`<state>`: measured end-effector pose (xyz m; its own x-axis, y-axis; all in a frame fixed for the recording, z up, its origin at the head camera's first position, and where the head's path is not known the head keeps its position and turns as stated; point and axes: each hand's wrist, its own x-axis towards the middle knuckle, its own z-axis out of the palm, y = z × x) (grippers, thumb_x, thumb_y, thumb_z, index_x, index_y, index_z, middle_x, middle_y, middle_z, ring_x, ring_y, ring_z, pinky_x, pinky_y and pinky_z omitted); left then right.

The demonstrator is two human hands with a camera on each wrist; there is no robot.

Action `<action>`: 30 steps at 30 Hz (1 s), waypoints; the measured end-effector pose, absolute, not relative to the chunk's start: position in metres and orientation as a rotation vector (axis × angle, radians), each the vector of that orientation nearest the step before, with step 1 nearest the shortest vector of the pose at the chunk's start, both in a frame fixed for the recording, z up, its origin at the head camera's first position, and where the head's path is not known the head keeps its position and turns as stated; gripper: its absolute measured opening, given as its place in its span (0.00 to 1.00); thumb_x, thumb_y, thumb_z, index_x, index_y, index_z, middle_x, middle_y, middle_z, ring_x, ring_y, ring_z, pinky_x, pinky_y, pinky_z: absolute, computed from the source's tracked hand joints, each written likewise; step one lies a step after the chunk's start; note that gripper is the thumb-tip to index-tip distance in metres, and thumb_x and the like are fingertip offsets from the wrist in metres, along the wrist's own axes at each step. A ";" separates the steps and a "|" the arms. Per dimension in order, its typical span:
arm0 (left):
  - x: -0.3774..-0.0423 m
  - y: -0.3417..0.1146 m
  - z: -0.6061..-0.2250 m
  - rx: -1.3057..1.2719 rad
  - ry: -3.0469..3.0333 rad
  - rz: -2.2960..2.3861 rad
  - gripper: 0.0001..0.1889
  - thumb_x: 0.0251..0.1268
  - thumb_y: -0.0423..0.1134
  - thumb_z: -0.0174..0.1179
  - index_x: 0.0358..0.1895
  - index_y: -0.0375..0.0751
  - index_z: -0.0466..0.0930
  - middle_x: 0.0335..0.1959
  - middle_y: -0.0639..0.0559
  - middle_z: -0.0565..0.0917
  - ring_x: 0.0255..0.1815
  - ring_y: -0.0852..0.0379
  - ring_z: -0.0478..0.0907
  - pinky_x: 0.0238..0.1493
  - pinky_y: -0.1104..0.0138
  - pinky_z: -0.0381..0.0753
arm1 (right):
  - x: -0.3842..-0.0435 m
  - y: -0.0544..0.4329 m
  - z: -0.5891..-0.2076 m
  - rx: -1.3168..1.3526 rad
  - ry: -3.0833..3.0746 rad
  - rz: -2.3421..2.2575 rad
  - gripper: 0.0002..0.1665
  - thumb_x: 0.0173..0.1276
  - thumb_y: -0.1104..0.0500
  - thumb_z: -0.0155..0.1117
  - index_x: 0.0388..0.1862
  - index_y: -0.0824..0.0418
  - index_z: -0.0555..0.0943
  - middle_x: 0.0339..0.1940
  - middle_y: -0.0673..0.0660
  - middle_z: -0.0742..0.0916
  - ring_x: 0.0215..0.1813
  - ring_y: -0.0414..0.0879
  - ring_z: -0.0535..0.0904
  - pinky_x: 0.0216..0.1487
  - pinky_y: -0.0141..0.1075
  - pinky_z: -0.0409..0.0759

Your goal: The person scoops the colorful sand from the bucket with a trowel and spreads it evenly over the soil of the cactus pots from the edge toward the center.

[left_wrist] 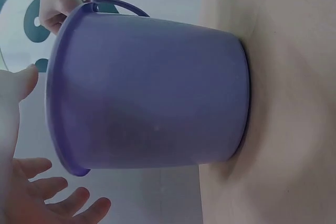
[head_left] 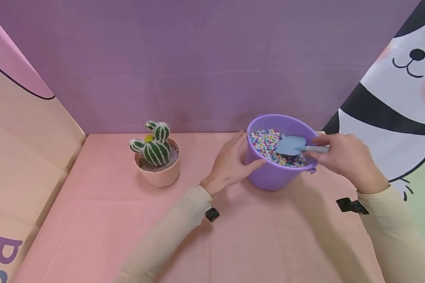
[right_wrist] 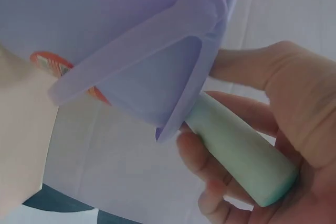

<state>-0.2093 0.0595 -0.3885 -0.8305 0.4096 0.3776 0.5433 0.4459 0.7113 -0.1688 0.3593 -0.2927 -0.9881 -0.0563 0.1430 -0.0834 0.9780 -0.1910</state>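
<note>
A purple bucket [head_left: 272, 177] stands on the table, partly filled with small multicoloured beads [head_left: 265, 142]. In my right hand [head_left: 352, 159] is a toy shovel, gripped by its pale handle [right_wrist: 239, 153] at the bucket's right rim. The shovel's light blue blade [head_left: 291, 145] lies over the beads inside. My left hand [head_left: 229, 160] is spread beside the bucket's left rim, fingers extended. Seen from the left wrist, the thumb and fingers [left_wrist: 79, 200] are straight and reach past the rim, gripping nothing.
To the left stands a potted cactus [head_left: 156, 152] in a pink pot [head_left: 163, 178]. A pink cloth [head_left: 212, 243] covers the table. Behind rises a purple backdrop [head_left: 198, 67], and a panda-printed panel [head_left: 407, 98] borders the right side.
</note>
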 end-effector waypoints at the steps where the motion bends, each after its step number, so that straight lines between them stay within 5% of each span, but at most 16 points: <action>1: -0.210 0.061 -0.389 -0.832 -2.546 -1.346 0.47 0.66 0.69 0.65 0.85 0.59 0.59 0.85 0.58 0.65 0.88 0.55 0.56 0.85 0.47 0.62 | -0.170 0.360 -0.293 0.107 -2.998 0.279 0.33 0.66 0.39 0.77 0.61 0.59 0.89 0.47 0.68 0.93 0.45 0.66 0.86 0.26 0.47 0.77; 8: -0.213 0.069 -0.392 -0.761 -2.572 -1.384 0.50 0.64 0.68 0.68 0.85 0.51 0.61 0.87 0.57 0.61 0.86 0.50 0.62 0.83 0.47 0.66 | -0.171 0.361 -0.292 0.110 -3.021 0.271 0.25 0.70 0.47 0.74 0.57 0.62 0.90 0.39 0.66 0.93 0.38 0.60 0.84 0.23 0.42 0.72; 17: -0.213 0.070 -0.391 -0.679 -2.600 -1.415 0.50 0.60 0.68 0.71 0.83 0.53 0.65 0.86 0.60 0.63 0.85 0.50 0.64 0.80 0.45 0.69 | -0.154 0.371 -0.271 0.064 -2.979 0.268 0.24 0.67 0.43 0.76 0.53 0.57 0.93 0.06 0.50 0.76 0.25 0.46 0.70 0.21 0.40 0.64; 24: -0.215 0.067 -0.390 -0.683 -2.581 -1.424 0.49 0.60 0.67 0.73 0.82 0.51 0.67 0.84 0.57 0.67 0.83 0.49 0.67 0.78 0.45 0.72 | -0.157 0.373 -0.266 0.112 -3.011 0.239 0.20 0.66 0.46 0.76 0.48 0.59 0.94 0.14 0.45 0.86 0.30 0.46 0.77 0.25 0.37 0.69; 30: -0.215 0.069 -0.390 -0.680 -2.620 -1.379 0.51 0.58 0.69 0.74 0.82 0.52 0.67 0.84 0.59 0.66 0.83 0.50 0.67 0.79 0.47 0.72 | -0.171 0.366 -0.282 0.243 -2.986 0.286 0.16 0.65 0.52 0.77 0.45 0.61 0.94 0.23 0.51 0.92 0.31 0.47 0.79 0.26 0.36 0.70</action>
